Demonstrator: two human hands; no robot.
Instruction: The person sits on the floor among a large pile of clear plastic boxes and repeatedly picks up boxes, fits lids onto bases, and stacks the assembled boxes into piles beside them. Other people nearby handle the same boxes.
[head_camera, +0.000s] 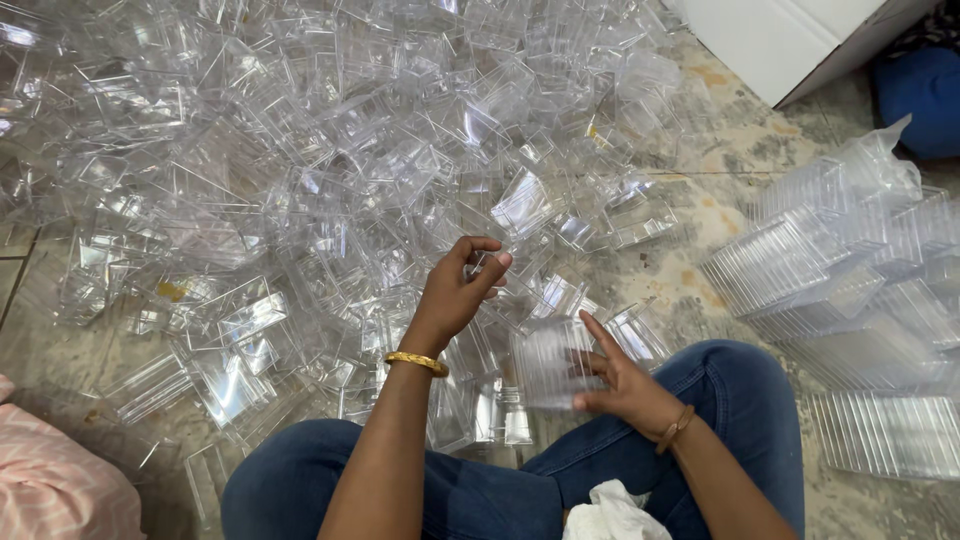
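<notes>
My right hand (625, 385) grips a stack of clear plastic boxes (548, 365) above my knee, fingers spread along its side. My left hand (458, 290) pinches one clear box (488, 268) over the loose pile (300, 180); stacked rows (840, 290) sit to my right.

- clear plastic box (487, 268): small, see-through, pinched between fingertips and thumb, lifted just above the loose pile on the floor; exact tilt hard to tell.
- stack of clear boxes (550, 362): nested, transparent, motion-blurred, held roughly upright over the lap between the knees, open fingers against its right side.
</notes>
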